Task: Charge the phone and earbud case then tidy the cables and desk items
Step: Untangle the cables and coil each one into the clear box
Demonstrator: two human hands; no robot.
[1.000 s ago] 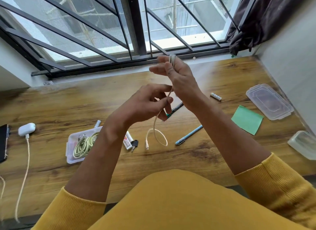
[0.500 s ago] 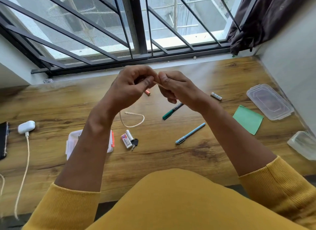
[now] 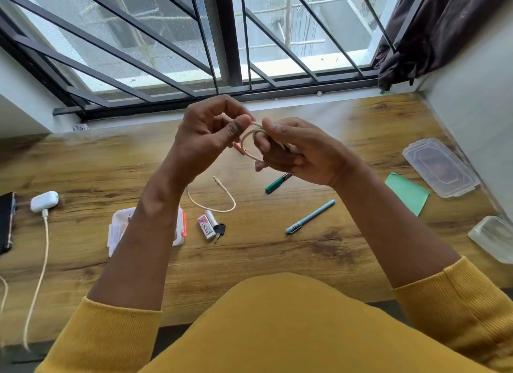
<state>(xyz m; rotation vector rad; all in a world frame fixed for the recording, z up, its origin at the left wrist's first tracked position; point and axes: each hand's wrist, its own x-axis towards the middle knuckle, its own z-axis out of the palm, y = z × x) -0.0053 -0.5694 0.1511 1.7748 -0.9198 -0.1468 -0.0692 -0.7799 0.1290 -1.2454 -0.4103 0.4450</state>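
Beyond the small box [image 3: 116, 228]: my way is bare desk [image 3: 111, 161] to the window sill.
Right of it: eraser [image 3: 205, 227], key [image 3: 219, 230] — my blue pen [image 3: 311, 216] beyond.

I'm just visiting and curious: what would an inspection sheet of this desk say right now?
Surface: wooden desk, grain showing.
Job's things: earbud case at left, plugged in; phone at the left edge, mostly cut off.
Clutter: green pen, blue pen, green note, eraser, key, box under the left forearm, lid, clear tub.
Hands: left hand and right hand both pinch the cable, raised above the desk.
Cables: held cable looped, its tail lying on the desk; charging cable runs from the case.
Surroundings: barred window, dark curtain.
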